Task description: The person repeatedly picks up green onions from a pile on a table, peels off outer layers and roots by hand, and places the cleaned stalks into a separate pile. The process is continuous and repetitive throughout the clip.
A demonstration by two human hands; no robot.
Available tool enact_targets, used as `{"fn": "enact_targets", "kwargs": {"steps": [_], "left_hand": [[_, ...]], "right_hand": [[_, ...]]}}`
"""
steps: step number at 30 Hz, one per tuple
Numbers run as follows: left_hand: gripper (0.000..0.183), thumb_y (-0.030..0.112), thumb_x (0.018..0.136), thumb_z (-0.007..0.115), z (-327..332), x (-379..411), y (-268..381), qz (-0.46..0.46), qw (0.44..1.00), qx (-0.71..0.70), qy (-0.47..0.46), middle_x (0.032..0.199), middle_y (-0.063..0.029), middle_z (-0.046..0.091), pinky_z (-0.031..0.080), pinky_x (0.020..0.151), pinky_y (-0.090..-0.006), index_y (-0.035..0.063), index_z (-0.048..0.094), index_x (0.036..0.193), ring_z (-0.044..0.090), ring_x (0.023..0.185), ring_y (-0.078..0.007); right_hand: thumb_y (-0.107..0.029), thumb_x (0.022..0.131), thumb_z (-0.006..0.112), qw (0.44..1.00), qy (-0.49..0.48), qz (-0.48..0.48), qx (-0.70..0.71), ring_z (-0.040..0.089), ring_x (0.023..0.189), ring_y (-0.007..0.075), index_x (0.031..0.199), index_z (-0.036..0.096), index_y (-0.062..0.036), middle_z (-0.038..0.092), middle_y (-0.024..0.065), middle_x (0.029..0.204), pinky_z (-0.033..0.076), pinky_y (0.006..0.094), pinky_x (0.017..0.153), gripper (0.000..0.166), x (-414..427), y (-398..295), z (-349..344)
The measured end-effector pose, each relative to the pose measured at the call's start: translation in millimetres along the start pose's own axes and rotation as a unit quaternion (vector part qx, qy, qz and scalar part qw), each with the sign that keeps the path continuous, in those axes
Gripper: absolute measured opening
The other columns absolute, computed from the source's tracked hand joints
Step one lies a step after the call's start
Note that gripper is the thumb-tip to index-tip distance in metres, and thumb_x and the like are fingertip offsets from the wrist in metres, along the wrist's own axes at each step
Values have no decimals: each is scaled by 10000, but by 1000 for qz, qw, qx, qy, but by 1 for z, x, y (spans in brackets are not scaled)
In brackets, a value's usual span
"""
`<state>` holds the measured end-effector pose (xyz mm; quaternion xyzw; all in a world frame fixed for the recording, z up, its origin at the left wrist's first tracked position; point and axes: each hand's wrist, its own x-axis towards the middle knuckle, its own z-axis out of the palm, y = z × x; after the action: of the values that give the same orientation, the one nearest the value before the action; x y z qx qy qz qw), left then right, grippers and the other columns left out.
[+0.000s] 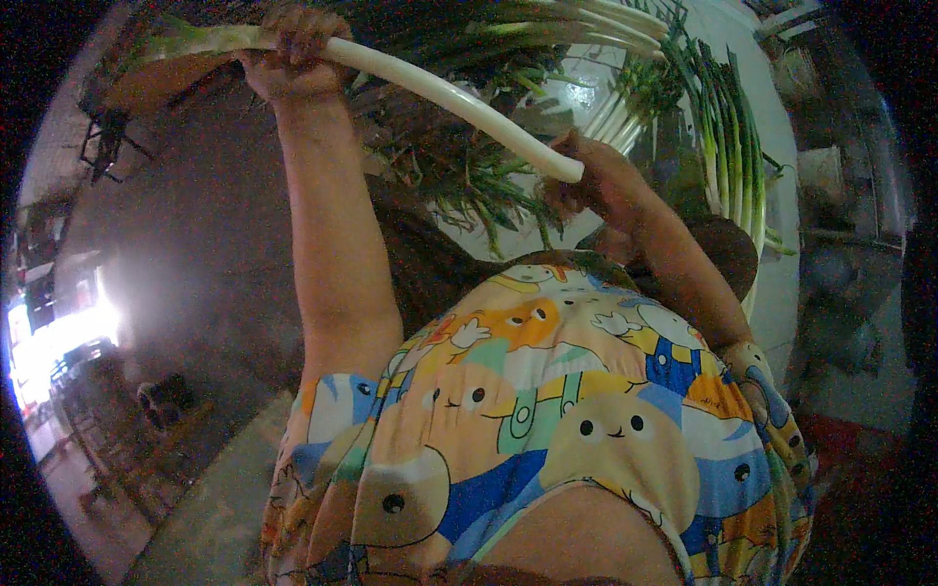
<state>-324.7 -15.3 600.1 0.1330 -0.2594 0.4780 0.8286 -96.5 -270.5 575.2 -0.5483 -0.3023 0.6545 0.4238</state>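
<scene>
One long Welsh onion (454, 99) stretches across the upper part of the head view, its white shank sloping down to the right. My left hand (304, 55) is closed around it near the paler green part, which runs on toward the upper left. At the blunt white end, my right hand (604, 176) is curled behind and around the stalk, with part of its fingers hidden. Loose green trimmings (491, 187) lie below the stalk on the floor.
Further Welsh onions (586, 26) lie in a pile at the top. A small bundle (634, 102) sits by a wet patch, and a longer row (725, 139) lies on pale floor at right. A dark stool-like shape (113, 143) stands far left. Bright light enters at left.
</scene>
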Motion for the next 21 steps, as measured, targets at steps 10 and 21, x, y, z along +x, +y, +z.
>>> {"fn": "enact_targets", "kwargs": {"steps": [10, 21], "left_hand": [[315, 427, 826, 465, 0, 2, 9, -60, 996, 58, -43, 667, -57, 507, 451, 553, -380, 113, 495, 815, 508, 574, -219], [239, 221, 871, 488, 10, 15, -4, 93, 936, 286, 184, 907, -117, 590, 481, 802, -413, 31, 535, 1007, 570, 846, -267]], "right_hand": [[-265, 904, 511, 953, 1, -214, -214, 538, 746, 91, 1153, 524, -67, 592, 15, 862, 460, 259, 695, 318, -9, -8, -1], [-315, 952, 397, 988, 65, -107, -88, 504, 634, 95, 955, 537, -25, 558, 34, 754, 423, 232, 601, 322, 13, -17, -1]]}}
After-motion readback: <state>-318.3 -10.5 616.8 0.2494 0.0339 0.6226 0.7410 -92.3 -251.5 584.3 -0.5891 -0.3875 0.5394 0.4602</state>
